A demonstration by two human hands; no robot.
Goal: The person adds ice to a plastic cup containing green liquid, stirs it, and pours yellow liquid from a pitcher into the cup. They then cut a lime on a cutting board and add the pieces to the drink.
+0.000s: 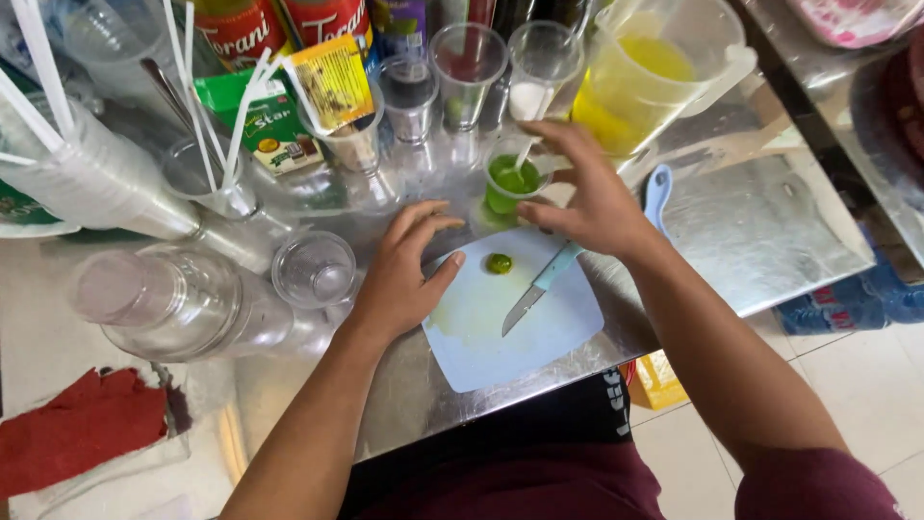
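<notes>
head view. left hand (399, 274) lies palm down at centre frame, fingers loosely spread, thumb resting on the left edge of the pale blue cutting board (481, 332); it grips nothing. right hand (592, 197) hovers above the board's upper right corner, fingers extended toward the small cup of green liquid (510, 183), empty and open.

knife (541, 287) lies flat on the board, released by both hands. long axis runs diagonally: pale blue handle toward upper right, partly under the right hand; blade tip toward lower left. a small green fruit piece (499, 263) sits near the board's top edge, just left of the knife and just beside the left thumb.

surroundings: upper frame crowded. clear cups (469, 60), a metal cup (408, 91), a pitcher of yellow liquid (645, 77), straws in a glass (207, 178), syrup bottles (241, 34). a stack of plastic cups (178, 303) lies on its side at left, one clear cup (314, 270) touching close to the left wrist. red cloth (82, 424) lower left.

edges and room: the board's lower corner overhangs the steel counter (760, 241) edge. open bare counter lies right of the board; left and upper sides are hemmed in.
</notes>
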